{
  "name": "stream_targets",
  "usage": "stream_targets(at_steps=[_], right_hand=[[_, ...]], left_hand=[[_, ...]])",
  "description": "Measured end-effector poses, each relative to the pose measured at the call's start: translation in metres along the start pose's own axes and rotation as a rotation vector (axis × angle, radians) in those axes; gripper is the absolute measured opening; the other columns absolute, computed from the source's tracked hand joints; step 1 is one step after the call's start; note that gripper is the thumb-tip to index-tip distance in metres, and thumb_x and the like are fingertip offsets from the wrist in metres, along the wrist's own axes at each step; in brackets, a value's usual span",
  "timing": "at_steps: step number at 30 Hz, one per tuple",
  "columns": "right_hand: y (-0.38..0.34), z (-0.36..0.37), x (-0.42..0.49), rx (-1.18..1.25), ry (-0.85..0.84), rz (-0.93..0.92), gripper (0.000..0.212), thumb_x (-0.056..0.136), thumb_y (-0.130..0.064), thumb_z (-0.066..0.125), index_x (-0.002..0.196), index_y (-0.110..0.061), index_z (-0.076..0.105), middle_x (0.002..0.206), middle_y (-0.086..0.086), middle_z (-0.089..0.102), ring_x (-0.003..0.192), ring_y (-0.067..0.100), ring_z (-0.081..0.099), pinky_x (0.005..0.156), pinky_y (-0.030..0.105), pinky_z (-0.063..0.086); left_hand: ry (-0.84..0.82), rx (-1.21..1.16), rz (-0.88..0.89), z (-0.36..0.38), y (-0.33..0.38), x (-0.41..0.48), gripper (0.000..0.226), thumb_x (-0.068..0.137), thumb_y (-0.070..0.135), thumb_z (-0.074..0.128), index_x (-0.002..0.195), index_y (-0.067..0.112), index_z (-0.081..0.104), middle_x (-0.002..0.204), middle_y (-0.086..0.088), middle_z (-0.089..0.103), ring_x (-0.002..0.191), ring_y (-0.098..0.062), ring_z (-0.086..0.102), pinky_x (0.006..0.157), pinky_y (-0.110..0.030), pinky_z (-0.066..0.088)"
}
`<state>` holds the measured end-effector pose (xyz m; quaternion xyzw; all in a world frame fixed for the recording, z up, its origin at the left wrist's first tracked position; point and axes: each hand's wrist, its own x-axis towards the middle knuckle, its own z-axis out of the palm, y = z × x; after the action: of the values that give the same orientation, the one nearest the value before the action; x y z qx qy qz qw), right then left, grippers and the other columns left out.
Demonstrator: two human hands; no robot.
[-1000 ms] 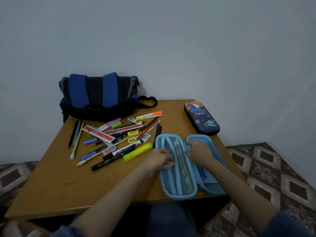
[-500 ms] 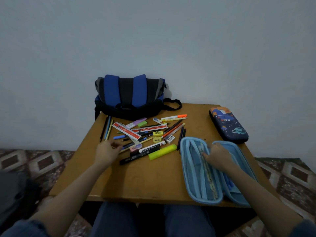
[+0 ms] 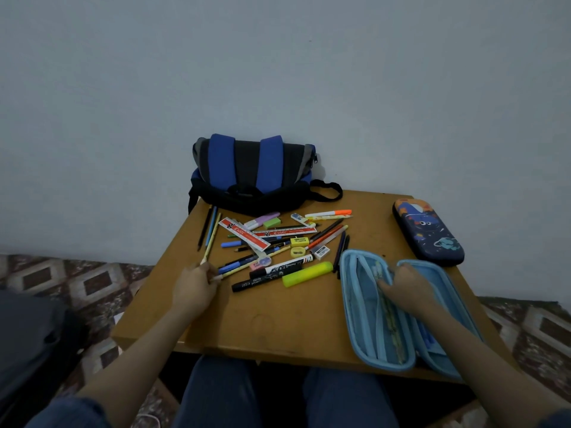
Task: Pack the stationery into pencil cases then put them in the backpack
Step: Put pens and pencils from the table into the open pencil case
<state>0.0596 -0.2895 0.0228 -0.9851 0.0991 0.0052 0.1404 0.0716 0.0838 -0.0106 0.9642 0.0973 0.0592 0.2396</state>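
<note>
The left hand [image 3: 194, 285] has travelled from the open case, where it rested a second ago, across to the left edge of the scattered stationery, and its fingers [image 3: 213, 278] are now pinched round the near ends of a yellow pencil [image 3: 211, 239] and a second thin stick beside it. The right hand [image 3: 404, 284] has stayed on the light blue pencil case [image 3: 364, 307], fingers curled down onto the middle divider and pressing on a pale ruler [image 3: 391, 322] that lies lengthways inside.

That case is soft padded fabric with rounded corners and a piped rim, opened flat like a book at the desk's near right corner, overhanging the edge slightly. Behind it lies a second, hard-shelled pencil case [image 3: 428, 231], dark navy with a glossy cartoon space print, closed.

The desk [image 3: 272, 322] is smooth, orange-brown wood, a little scuffed. In the pile: a chunky neon-yellow highlighter [image 3: 307, 274], a black marker [image 3: 262, 281], two flat red-and-white rulers [image 3: 242, 233], a small yellow sharpener [image 3: 297, 251], a white eraser [image 3: 321, 252], and an orange-capped pen [image 3: 329, 214]. At the back, against the plain wall, slumps the backpack [image 3: 253, 174], black cloth with two padded blue straps.
</note>
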Motion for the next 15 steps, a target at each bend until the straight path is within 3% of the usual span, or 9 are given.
stream_targets(at_steps=[5, 11, 15], right_hand=[[0.000, 0.001, 0.000, -0.013, 0.013, 0.008, 0.045, 0.093, -0.035, 0.050, 0.122, -0.001, 0.054, 0.123, 0.016, 0.051, 0.112, 0.028, 0.051, 0.088, 0.033, 0.042], [0.000, 0.001, 0.001, -0.012, 0.009, -0.006, 0.043, 0.093, -0.033, 0.051, 0.120, 0.000, 0.055, 0.122, 0.018, 0.053, 0.112, 0.029, 0.051, 0.088, 0.033, 0.042], [0.001, 0.001, 0.001, 0.002, 0.019, -0.005, 0.042, 0.093, -0.033, 0.051, 0.119, -0.001, 0.056, 0.122, 0.017, 0.053, 0.112, 0.029, 0.052, 0.087, 0.033, 0.042]], left_hand=[[0.011, -0.026, 0.042, 0.000, -0.003, -0.001, 0.016, 0.090, 0.023, 0.057, 0.104, 0.015, 0.062, 0.104, -0.006, 0.054, 0.089, -0.018, 0.052, 0.072, -0.027, 0.044], [0.075, -0.308, 0.069, -0.013, -0.003, -0.002, 0.008, 0.092, 0.012, 0.054, 0.098, 0.007, 0.052, 0.098, -0.012, 0.057, 0.084, -0.022, 0.053, 0.066, -0.030, 0.044], [0.219, -0.520, 0.117, -0.029, 0.015, -0.004, 0.007, 0.091, 0.010, 0.055, 0.097, 0.008, 0.052, 0.092, -0.007, 0.059, 0.082, -0.017, 0.056, 0.066, -0.019, 0.043]])
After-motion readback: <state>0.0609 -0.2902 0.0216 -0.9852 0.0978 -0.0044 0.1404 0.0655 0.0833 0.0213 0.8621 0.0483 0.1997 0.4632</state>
